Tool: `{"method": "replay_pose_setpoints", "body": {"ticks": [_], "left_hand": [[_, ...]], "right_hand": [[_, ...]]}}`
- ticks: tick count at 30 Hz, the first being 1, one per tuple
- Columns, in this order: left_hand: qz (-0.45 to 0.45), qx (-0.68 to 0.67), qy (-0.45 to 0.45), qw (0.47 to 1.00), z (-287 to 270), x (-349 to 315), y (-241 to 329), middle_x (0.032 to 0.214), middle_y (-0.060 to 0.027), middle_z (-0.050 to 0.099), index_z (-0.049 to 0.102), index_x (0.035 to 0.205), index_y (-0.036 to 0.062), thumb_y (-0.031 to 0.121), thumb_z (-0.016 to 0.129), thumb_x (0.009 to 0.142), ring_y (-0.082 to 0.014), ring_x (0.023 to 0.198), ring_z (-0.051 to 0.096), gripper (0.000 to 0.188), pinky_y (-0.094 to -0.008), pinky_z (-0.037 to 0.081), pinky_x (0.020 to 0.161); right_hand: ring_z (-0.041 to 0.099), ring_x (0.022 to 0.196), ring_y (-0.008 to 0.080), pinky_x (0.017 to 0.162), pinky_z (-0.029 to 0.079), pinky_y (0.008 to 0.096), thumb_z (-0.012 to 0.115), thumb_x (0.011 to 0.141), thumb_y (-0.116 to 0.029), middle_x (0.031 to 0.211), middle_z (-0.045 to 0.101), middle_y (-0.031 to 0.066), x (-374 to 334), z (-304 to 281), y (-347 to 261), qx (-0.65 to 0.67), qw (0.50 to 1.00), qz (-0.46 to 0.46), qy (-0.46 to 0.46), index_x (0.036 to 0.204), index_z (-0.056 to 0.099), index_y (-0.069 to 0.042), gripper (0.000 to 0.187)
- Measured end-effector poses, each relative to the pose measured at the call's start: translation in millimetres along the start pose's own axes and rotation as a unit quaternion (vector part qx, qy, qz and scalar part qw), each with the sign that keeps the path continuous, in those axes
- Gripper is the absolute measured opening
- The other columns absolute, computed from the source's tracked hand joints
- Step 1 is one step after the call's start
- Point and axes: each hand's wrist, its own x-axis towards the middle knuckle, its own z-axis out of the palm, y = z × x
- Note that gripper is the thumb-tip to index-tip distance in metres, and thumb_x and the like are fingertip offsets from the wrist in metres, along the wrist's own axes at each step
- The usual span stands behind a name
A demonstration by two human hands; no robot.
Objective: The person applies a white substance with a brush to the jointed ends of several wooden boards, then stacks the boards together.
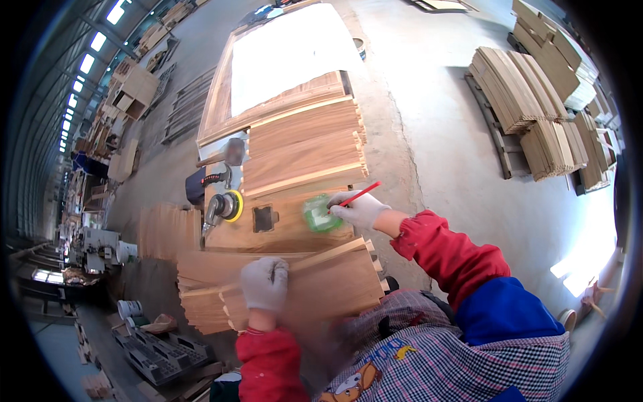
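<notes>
My left hand (264, 284), in a pale work glove, is closed with fingers curled over the left part of a wooden board (328, 285). That board lies slanted on other boards, close to my body. My right hand (360, 209), also gloved, pinches a thin red stick (367, 190), perhaps a brush handle. The stick's lower end is hidden by the fingers. Just left of this hand sits a translucent green container (321, 213) with something whitish inside, blurred. It stands on a wooden panel (295, 237).
A sander (230, 206) with a yellow rim and a dark blue power tool (196, 185) lie left of the container. Slatted wooden boards (305, 151) are stacked beyond. Farther off lies a large white-topped panel (288, 57). Palletised wood (512, 90) stands on the right floor.
</notes>
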Motion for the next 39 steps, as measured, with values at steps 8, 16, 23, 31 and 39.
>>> {"method": "replay_pose_setpoints", "body": {"ticks": [8,16,23,31,39], "left_hand": [[-0.035,-0.020,-0.034,0.999,-3,-1,2,0.076,-0.0125,0.066,0.066,0.076,0.0063,0.019,0.061,0.081,-0.0331,0.074,0.062,0.014,-0.0415,0.046,0.070],[-0.011,0.014,-0.016,1.000,-1,-2,0,0.077,-0.0117,0.066,0.065,0.075,0.0071,0.019,0.061,0.080,-0.0329,0.075,0.061,0.014,-0.0410,0.046,0.071],[-0.011,0.029,-0.021,0.999,-2,-2,1,0.077,-0.0111,0.066,0.065,0.077,0.0079,0.018,0.061,0.080,-0.0320,0.076,0.062,0.011,-0.0404,0.045,0.073],[-0.008,-0.006,-0.010,1.000,0,-3,0,0.074,-0.0142,0.065,0.067,0.077,0.0044,0.015,0.060,0.081,-0.0335,0.071,0.062,0.014,-0.0412,0.047,0.067],[-0.033,-0.012,-0.002,0.999,0,-2,4,0.073,-0.0162,0.064,0.066,0.077,0.0035,0.013,0.060,0.078,-0.0362,0.070,0.061,0.011,-0.0412,0.048,0.065]], "right_hand": [[0.063,0.086,0.0379,0.076,0.050,0.0461,0.048,0.089,-0.035,0.091,0.068,0.0151,38,21,-9,-0.310,0.944,-0.014,-0.116,0.100,0.067,-0.012,0.032],[0.064,0.078,0.0300,0.070,0.050,0.0394,0.055,0.088,-0.031,0.085,0.068,0.0139,31,9,0,-0.063,0.998,-0.011,-0.029,0.100,0.066,-0.010,0.027],[0.051,0.057,0.0080,0.049,0.039,0.0230,0.062,0.090,-0.024,0.083,0.067,0.0023,-3,2,25,0.376,0.901,0.206,0.068,0.101,0.065,-0.008,0.020],[0.049,0.054,0.0079,0.045,0.036,0.0217,0.060,0.093,-0.026,0.085,0.067,0.0010,-19,22,42,0.483,0.813,0.272,0.178,0.105,0.064,-0.012,0.018],[0.054,0.061,0.0120,0.054,0.045,0.0245,0.054,0.096,-0.021,0.086,0.065,0.0018,-37,15,42,0.623,0.748,0.209,0.092,0.110,0.062,-0.011,0.019]]}}
